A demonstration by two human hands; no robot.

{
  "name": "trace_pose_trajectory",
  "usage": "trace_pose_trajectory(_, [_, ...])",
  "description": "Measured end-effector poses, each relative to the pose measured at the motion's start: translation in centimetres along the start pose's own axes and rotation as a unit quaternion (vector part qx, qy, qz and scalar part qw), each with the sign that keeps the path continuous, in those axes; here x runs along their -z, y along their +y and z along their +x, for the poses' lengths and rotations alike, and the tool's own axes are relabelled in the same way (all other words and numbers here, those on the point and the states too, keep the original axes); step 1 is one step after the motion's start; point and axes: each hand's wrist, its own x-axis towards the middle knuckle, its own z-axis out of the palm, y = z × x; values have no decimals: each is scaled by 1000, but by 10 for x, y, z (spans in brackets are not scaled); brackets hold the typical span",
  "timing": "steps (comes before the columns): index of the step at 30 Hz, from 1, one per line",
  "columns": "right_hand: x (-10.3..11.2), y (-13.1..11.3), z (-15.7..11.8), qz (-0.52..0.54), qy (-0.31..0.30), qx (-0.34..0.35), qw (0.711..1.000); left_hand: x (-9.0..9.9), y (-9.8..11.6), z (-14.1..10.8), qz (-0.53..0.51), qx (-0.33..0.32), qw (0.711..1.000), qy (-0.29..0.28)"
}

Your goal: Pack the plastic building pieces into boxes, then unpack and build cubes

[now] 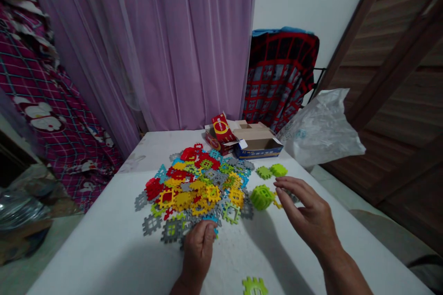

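A broad pile of interlocking plastic pieces (197,196) in red, yellow, grey, blue and green covers the middle of the white table. At its near edge is my left hand (200,246), its fingers curled and pressed together; whatever they may hold is hidden. My right hand (308,212) hovers over the table to the right, thumb and fingers apart, holding nothing. Just left of its fingertips sits a rounded stack of green pieces (262,197). Behind that lie a green piece (264,173) and a brighter green one (278,170). Another green piece (254,286) is at the bottom edge.
At the table's back stand a red box (223,129) and an open blue box (259,149). A clear plastic bag (321,129) hangs by the right back corner. Purple curtains (183,46) hang behind the table (134,258), and a brown wooden door (391,78) is at the right.
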Motion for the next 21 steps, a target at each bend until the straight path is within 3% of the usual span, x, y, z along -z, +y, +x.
trace_pose_trajectory(13, [6,10,5,78,48,6,996,2,7,4,89,-81,993,1])
trace_pose_trajectory(21, [3,-1,3,121,33,29,992,14,22,-3,108,-106,988,6])
